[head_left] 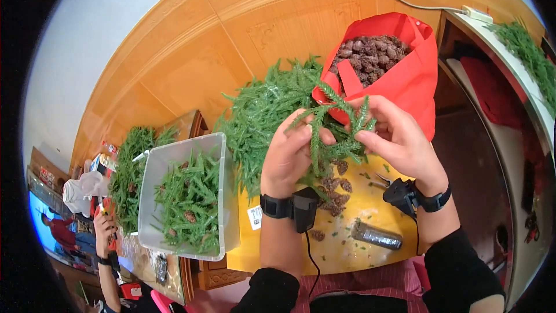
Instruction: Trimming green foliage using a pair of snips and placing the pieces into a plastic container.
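Note:
Over the yellow tabletop (336, 249), my left hand (288, 159) and my right hand (402, 139) both pinch a green artificial pine sprig (316, 136), its needled tips fanned out between them. Behind my left hand rises a big heap of similar sprigs (260, 110). Just past my right hand stands a red bag (420, 93) full of brown pine cones (373, 52). Several loose pine cones (333, 195) lie on the table below the sprig. The metal tip of a tool (382, 180) shows beside my right wrist; the rest is hidden.
At left stands a clear plastic box (230, 220) holding sprigs with pine cones among them. A dark bundle in clear wrap (376, 236) lies near the front edge. Further left, another person's hand (104, 229) works beside more greenery (130, 168). Wood panelling (231, 0) closes the back.

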A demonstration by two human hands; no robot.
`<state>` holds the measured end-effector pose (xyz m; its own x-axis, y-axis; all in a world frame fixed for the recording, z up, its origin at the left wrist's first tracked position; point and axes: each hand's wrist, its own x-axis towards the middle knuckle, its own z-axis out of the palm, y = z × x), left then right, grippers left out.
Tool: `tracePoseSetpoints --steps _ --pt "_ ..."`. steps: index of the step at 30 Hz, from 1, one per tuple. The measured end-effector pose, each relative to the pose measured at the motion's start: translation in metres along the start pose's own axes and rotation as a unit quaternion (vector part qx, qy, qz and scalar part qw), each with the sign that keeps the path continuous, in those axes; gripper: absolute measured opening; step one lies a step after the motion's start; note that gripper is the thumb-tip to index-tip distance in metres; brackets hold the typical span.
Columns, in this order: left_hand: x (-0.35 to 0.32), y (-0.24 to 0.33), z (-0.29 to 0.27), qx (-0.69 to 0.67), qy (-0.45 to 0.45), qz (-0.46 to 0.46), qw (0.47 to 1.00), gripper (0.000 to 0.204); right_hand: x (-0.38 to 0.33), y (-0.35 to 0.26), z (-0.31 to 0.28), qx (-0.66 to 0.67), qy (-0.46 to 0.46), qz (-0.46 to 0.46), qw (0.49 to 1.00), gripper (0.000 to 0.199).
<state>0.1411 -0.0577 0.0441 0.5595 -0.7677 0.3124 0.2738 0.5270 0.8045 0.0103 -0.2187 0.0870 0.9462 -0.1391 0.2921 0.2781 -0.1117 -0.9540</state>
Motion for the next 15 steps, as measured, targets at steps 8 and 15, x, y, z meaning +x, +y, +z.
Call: tracePoseSetpoints --steps 8,15 --pt "0.000 -0.005 -0.008 0.071 0.098 -0.007 0.993 0.048 0.002 0.038 0.002 0.040 0.074 0.005 0.996 0.026" --pt "-0.006 0.018 0.021 0.677 0.002 0.278 0.682 0.072 0.009 0.046 -0.005 0.192 0.073 0.026 0.978 0.023"
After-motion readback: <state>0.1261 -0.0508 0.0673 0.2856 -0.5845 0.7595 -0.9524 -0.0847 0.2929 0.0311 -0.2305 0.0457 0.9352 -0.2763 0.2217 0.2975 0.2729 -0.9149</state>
